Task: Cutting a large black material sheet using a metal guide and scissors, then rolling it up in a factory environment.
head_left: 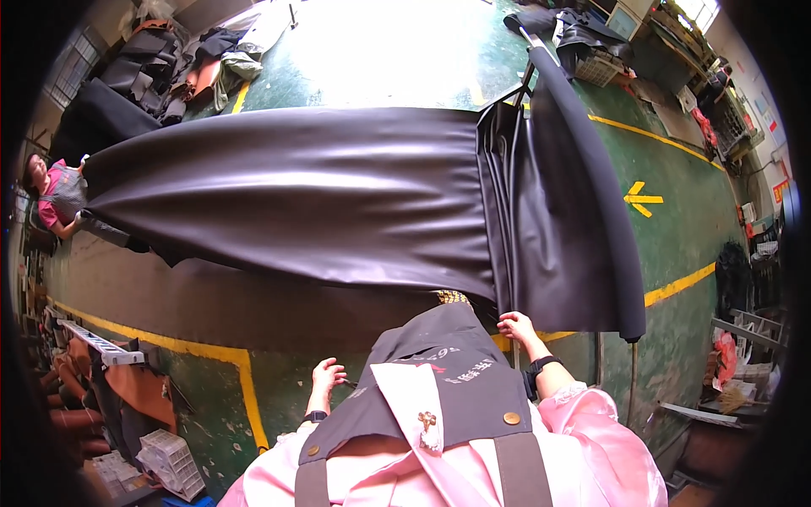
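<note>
A long sheet of dark, glossy leather-like material (296, 190) is stretched out level above the green floor. Its near end hangs in folds over a metal rack (549, 194). My right hand (517, 327) pinches the lower edge of the draped folds beside the rack's upright. My left hand (326, 374) hangs free below the sheet, fingers loosely curled, holding nothing. At the far left a person in a pink top and grey apron (59, 198) holds the sheet's other end.
Yellow lines (236, 359) and a yellow arrow (642, 199) mark the green floor. Piles of dark and brown hides (160, 68) lie at the back left. White crates (169, 460) and rolled material sit lower left. Shelving and clutter line the right side.
</note>
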### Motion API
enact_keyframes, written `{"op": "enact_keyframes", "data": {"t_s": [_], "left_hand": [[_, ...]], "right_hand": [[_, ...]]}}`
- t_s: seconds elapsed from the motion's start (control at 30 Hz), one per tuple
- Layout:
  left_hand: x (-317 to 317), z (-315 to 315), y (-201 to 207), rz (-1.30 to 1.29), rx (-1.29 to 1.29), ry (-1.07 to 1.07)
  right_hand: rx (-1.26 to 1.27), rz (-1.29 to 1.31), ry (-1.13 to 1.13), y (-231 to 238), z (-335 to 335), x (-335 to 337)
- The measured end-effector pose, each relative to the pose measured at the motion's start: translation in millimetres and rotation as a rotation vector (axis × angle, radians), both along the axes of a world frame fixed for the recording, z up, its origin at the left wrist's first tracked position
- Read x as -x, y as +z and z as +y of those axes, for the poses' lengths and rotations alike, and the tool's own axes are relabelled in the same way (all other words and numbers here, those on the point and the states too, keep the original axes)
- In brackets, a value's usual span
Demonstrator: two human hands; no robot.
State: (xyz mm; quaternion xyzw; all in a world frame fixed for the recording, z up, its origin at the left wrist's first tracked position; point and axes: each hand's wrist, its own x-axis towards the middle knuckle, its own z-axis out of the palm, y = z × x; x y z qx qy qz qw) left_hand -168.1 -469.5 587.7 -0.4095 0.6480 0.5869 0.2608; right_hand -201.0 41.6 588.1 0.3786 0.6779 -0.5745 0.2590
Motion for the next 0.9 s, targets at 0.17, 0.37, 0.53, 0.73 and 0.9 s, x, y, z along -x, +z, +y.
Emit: {"op": "enact_keyframes", "data": {"t_s": [0.17, 0.37, 0.53, 0.73, 0.9], "left_hand": [[-7.5, 3.5, -8.9, 0.016, -0.006, -0.012], [-13.7, 6.6, -13.0, 0.018, -0.030, 0.012], [-14.9, 3.9, -11.6, 0.004, -0.022, 0.023], [-9.9, 8.0, -7.3, 0.018, -0.008, 0.025], [-7.3, 16.2, -5.8, 0.020, -0.013, -0.001]], "right_hand": [[0.013, 0.002, -0.012, 5.7, 1.2, 5.2], [-0.013, 0.000, 0.020, 0.6, 2.0, 0.7], [-0.012, -0.018, 0.027, -0.6, -0.5, -2.9], [0.003, -0.019, 0.003, 1.6, 0.2, -5.4], [0.018, -0.025, -0.008, -6.3, 7.0, -11.8]]}}
